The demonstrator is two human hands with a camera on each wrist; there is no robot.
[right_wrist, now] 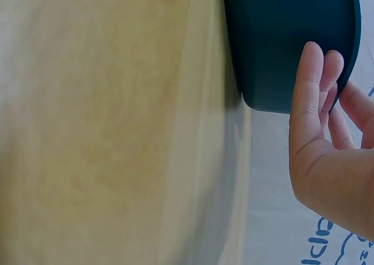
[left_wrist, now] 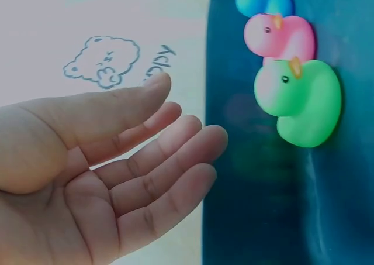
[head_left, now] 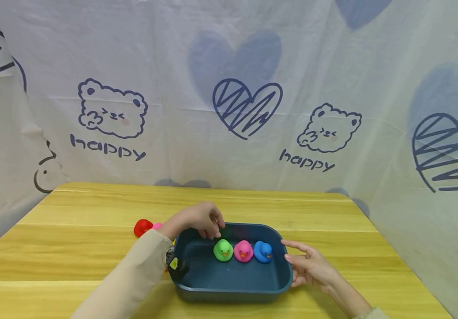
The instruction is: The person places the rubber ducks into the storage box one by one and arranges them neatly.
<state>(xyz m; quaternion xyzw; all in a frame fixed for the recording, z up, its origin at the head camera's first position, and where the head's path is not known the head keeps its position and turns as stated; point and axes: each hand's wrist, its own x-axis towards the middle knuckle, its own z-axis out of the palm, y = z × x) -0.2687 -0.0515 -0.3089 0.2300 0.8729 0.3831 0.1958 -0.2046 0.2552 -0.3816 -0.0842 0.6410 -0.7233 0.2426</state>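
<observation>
The left grip (head_left: 205,220), relaxed and empty, hangs over the bin's (head_left: 205,275) far edge near the green duck (head_left: 223,251); the right grip (head_left: 312,266) lays straight fingers against its right wall, some overlapping. The pink duck (head_left: 243,252) and blue duck (head_left: 262,252) continue the row inside. On the tabletop (head_left: 332,221), the left sleeve (head_left: 129,270) and wrist mostly hide a pink toy (head_left: 157,226) beside a red toy (head_left: 142,227).
</observation>
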